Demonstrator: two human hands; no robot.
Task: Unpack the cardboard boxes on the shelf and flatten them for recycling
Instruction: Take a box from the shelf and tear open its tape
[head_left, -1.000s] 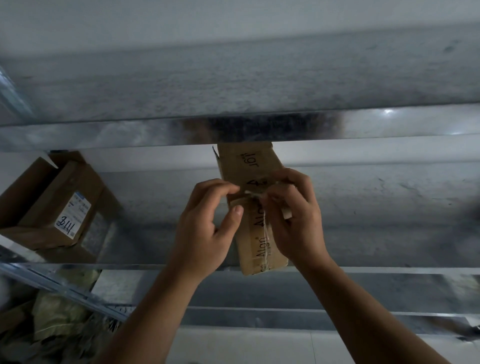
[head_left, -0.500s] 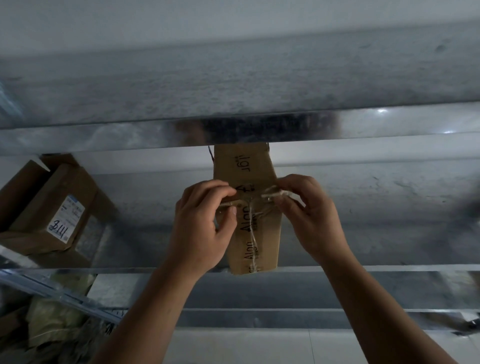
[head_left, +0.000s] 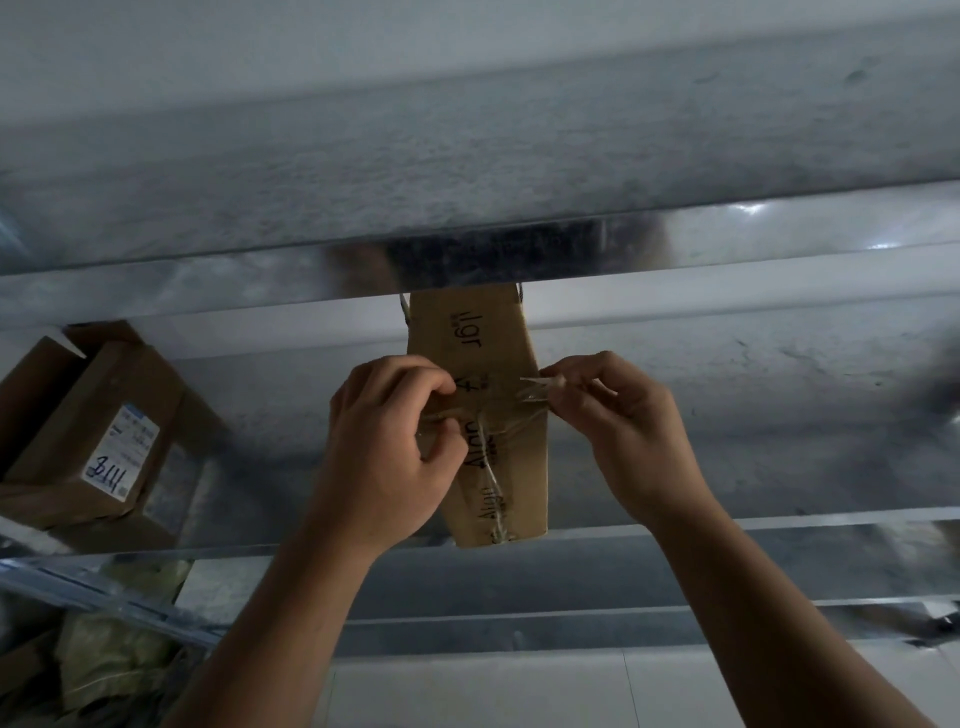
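Box: there it is, dead centre of the frame, a narrow brown cardboard box (head_left: 470, 332) lying lengthwise on the metal shelf (head_left: 779, 519). Its far end is tucked under the upper shelf beam (head_left: 208, 280) and black lettering runs along its top.
String: pale string (head_left: 491, 478) runs down the length of the box and crosses another run at the middle.
Left hand: the left hand (head_left: 387, 457) is curled tight, thumb and forefinger pinching the cross-run at the box's left edge. The knuckles cover that side of the cardboard.
Right hand: the right hand (head_left: 631, 436) pinches a loose end of the string (head_left: 532, 385) between thumb and fingertips, right at the box's right edge.
Box against grips: the box sits squarely between the two hands, with both pinches level with the crossing.
Left of frame: a bigger box (head_left: 67, 441) with a white label (head_left: 123, 452) sits well apart from the hands.
Lower left: something crumpled and greenish, too blurred to name.
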